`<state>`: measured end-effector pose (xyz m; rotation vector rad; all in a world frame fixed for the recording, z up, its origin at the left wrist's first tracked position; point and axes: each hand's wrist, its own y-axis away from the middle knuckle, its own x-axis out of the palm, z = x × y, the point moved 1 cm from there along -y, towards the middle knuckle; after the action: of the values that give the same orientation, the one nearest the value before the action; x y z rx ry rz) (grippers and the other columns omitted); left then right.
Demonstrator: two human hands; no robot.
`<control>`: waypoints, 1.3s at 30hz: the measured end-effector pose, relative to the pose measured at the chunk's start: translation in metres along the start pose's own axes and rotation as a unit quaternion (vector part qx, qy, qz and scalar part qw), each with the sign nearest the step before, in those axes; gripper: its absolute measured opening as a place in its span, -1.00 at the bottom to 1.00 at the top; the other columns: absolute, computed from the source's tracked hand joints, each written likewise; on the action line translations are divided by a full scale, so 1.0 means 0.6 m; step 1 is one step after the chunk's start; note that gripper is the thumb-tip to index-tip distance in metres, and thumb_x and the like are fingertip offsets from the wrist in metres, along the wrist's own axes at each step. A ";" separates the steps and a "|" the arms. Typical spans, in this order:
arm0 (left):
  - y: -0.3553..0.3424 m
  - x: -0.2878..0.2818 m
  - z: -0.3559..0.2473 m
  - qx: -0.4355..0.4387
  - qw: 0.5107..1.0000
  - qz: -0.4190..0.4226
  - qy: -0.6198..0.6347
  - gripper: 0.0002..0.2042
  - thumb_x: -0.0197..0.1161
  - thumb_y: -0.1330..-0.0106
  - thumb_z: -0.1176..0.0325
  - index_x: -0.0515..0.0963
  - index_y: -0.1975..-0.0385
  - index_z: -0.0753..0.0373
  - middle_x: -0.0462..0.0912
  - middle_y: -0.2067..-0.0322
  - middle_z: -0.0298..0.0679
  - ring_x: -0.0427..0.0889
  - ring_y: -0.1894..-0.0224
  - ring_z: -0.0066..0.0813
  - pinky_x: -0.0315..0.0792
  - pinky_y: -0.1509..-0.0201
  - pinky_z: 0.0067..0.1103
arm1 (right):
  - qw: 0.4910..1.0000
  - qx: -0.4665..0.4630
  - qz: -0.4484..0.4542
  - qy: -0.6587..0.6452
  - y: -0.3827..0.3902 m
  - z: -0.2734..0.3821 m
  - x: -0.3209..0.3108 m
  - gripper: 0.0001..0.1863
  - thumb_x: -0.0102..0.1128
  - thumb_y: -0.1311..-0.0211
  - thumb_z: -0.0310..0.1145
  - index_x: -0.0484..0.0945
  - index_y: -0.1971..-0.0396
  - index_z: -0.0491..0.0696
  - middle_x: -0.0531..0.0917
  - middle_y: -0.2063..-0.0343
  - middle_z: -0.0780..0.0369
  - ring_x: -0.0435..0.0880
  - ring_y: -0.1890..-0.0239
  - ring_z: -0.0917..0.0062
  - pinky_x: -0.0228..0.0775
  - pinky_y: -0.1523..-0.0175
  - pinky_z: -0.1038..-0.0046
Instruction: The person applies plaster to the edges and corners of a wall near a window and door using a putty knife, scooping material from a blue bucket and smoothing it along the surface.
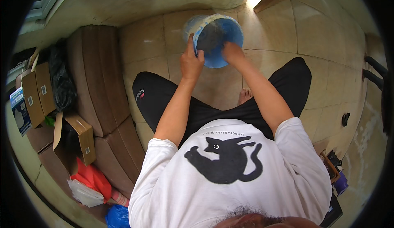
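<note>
Bucket [217,39] — blue, tilted, mouth toward me — hung above the tiled floor [312,35] ahead of my knees. My left hand [191,61] clasped its rim; my right hand [233,53] pressed inside, grip not discernible.

Looking straight down: both arms reach out over the tiled floor [312,35] to a blue bucket [215,37], tipped so its mouth faces up toward the camera. The left hand [191,61] grips the near rim, thumb hooked over the edge. The right hand [233,53] is inside the mouth, fingers against the inner wall. Below, a white shirt [230,178] with a black cat print, dark shorts [164,94], one bare foot [245,95] on the tiles. To the left, a brown sofa [96,72], cardboard boxes [39,90], a black bag [61,80] and a red bag [94,178].
</note>
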<state>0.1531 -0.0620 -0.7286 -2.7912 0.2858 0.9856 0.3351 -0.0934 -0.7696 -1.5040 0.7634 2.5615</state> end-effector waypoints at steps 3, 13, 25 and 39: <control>-0.001 0.000 -0.001 0.005 1.000 -0.002 0.006 -0.35 0.20 -0.12 0.47 0.33 -0.33 0.14 0.66 0.36 0.11 0.67 0.42 0.04 0.53 0.32 -0.25 | 0.999 0.020 -0.041 -0.016 -0.001 -0.002 0.006 -0.80 0.09 -0.21 -0.37 0.65 0.31 -0.12 0.69 0.24 -0.05 0.69 0.16 0.06 0.54 0.04 0.10; -0.006 0.009 0.002 -0.003 0.999 0.008 0.039 -0.34 0.17 -0.13 0.45 0.30 -0.35 0.17 0.64 0.40 0.16 0.68 0.39 0.09 0.51 0.30 -0.23 | 0.994 -0.101 -0.027 -0.020 0.005 -0.010 0.031 -0.72 0.10 -0.21 -0.33 0.66 0.15 -0.10 0.68 0.32 -0.06 0.67 0.25 -0.01 0.51 0.10 0.05; -0.019 0.009 0.101 -0.085 0.982 -0.020 0.167 -0.47 0.07 -0.24 0.48 0.33 -0.27 0.34 0.69 0.15 0.06 0.74 0.25 -0.03 0.58 0.13 -0.36 | 0.873 0.107 0.197 -0.433 0.034 -0.032 -0.134 -0.61 0.05 -0.46 -0.21 0.52 -0.15 -0.09 0.66 0.39 0.34 0.53 0.47 0.74 0.23 0.51 0.67; -0.056 -0.093 0.101 -0.345 0.909 0.223 0.075 -0.52 0.09 -0.35 0.27 0.35 -0.20 0.41 0.69 0.26 0.02 0.77 0.39 -0.21 0.66 0.42 -0.35 | 0.757 0.072 0.246 -0.602 0.107 -0.046 -0.231 -0.62 0.14 -0.45 -0.25 0.51 -0.18 -0.05 0.59 0.41 0.36 0.49 0.52 0.80 0.25 0.54 0.77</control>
<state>0.0820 -0.0091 -0.7365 -3.5555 0.7580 1.1360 0.4095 -0.1367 -0.6402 0.6105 1.0839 2.8677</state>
